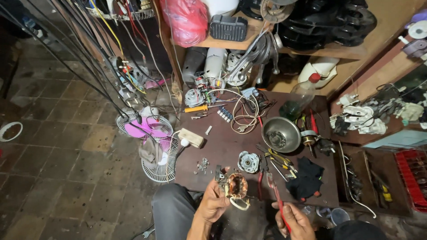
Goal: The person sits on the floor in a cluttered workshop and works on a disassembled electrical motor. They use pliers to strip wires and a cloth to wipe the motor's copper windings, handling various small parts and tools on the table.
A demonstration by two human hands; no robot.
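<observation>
The motor stator, a small block with copper-coloured windings and a pale loop of wire hanging under it, is held up just above the near edge of the dark wooden work board, over the person's lap. The left hand grasps it from below and from the side, with the fingers closed around its metal frame and the windings facing the camera. The right hand is clenched around the handles of red pliers, whose tip points up toward the stator but is apart from it.

To do this step well, it seems best that the left hand keeps its grip on the frame only, because the thin winding wire would be easily scratched or bent by pressure. The plier tip should probably come slowly to the loose wire, not to the coil, and the stator should stay turned to the light, since the place is rather dim.

On the board just behind the stator lies a round motor end cover, and to its left a little heap of screws; an elbow could scatter them. Further back stands a metal bowl-shaped housing, with a black cloth and some yellow-handled tools near it. On the tiled floor to the left lie a white fan grille and a pink fan.
</observation>
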